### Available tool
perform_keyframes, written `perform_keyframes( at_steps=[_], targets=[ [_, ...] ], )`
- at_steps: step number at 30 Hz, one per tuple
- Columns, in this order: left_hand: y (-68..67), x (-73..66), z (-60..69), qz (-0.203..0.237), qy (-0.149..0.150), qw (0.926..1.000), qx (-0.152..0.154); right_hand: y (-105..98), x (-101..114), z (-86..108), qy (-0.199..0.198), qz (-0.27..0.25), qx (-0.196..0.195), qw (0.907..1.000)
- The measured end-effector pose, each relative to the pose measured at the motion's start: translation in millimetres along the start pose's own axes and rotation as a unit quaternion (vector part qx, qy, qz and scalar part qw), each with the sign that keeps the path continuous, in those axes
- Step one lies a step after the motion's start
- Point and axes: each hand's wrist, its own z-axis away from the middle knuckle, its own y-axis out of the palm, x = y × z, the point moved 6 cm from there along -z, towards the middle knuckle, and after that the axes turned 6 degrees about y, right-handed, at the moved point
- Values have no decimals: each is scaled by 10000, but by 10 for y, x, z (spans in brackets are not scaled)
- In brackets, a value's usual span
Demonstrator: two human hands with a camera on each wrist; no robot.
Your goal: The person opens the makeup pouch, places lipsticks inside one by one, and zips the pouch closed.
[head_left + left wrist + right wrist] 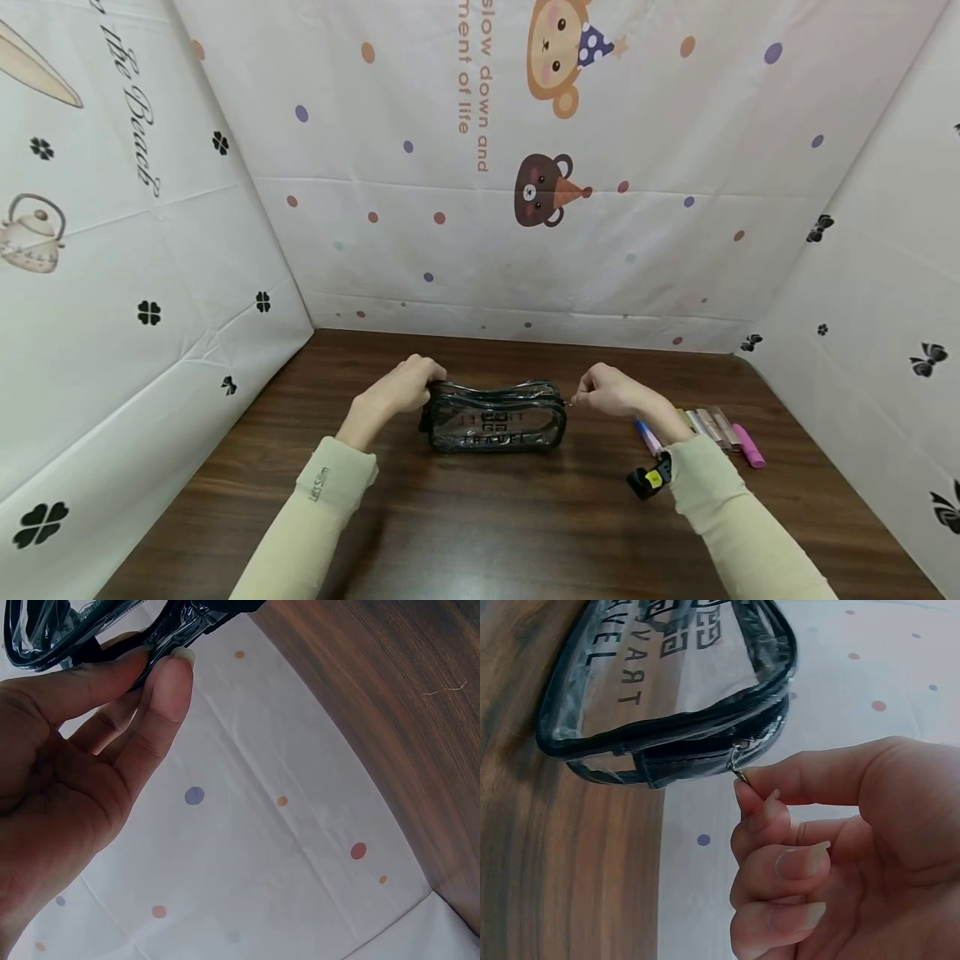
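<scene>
Right grip [611,392]: thumb and index pinched together on the small metal zip pull [740,775], other fingers curled in. Left grip [401,385]: thumb and fingers clamped on the dark edge at the pouch's left end. Pouch [495,425] stands upright mid-surface, between the two. Front print: "TRAVEL" in black caps, square blocky logo above it; reversed letters from the far panel read through the clear plastic. Body is clear, glossy, a bit wrinkled, with black piping, rounded corners, dark zip band along the top. Left sleeve [337,479], pale green, has small lettering at the cuff, too blurred to read. Black band [647,481] on right wrist, yellow tag, unreadable. By the right forearm on the brown wood-grain surface [465,525]: blue-and-white pen [648,437], several pale pens [716,427], pink marker [748,446]. Backdrop [465,258] reads "slow down and" / "ment of life"; left cloth [187,250], "the Beach".
</scene>
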Motion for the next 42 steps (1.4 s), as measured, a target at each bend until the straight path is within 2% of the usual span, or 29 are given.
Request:
perform_keyframes(
  at_steps=[9,13,22,25,29,32,38,42],
  targets=[
    [-12,-1,14,35,40,10000,-27,252,-181,-82,345,72,151,9993],
    [-21,-18,15,15,119,9999,-62,306,-236,-102,356,53,154,9992],
    [-8,-11,10,5,79,10000,-28,373,-234,-122,350,57,103,9993],
    [-17,-16,21,132,200,9997,-7,382,-229,-117,387,35,47,9992],
    [-66,-59,32,585,583,9966,-70,379,-237,-96,421,-17,-39,9991],
    [-79,-107,23,780,834,9935,-40,365,-279,-61,508,-258,-14,9984],
    [-47,-103,5,735,615,9954,-93,289,-419,15,580,-728,168,9955],
    [-21,-70,-3,740,498,9958,-208,174,-603,64,874,-566,-143,9945]
  ],
)
